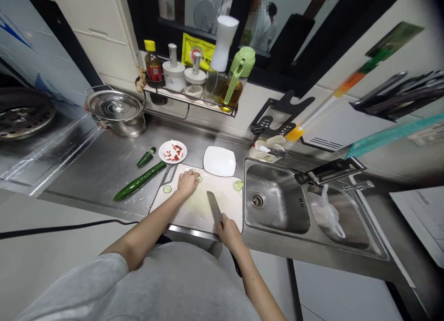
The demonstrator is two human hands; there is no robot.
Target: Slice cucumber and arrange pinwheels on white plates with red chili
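My right hand (228,231) is closed round the handle of a kitchen knife (214,205), its blade pointing away from me over the white cutting board (187,214). At the board's upper left, my left hand (188,183) has its fingers bent and drawn together on pale green cucumber slices (199,178), which are partly hidden by the fingertips. Another cucumber slice (167,189) lies by the board's handle, and a few more slices (238,186) are near its right edge. To the left of the board rest a long cucumber (138,182) and shorter cucumber pieces (144,159).
Behind the board stand a small plate (162,153) with chopped red bits and a white square plate (219,161). A steel sink (277,205) adjoins on the right, a plastic bag (326,210) in its second basin. Lidded pot (120,113) at back left; condiment shelf (194,97) above.
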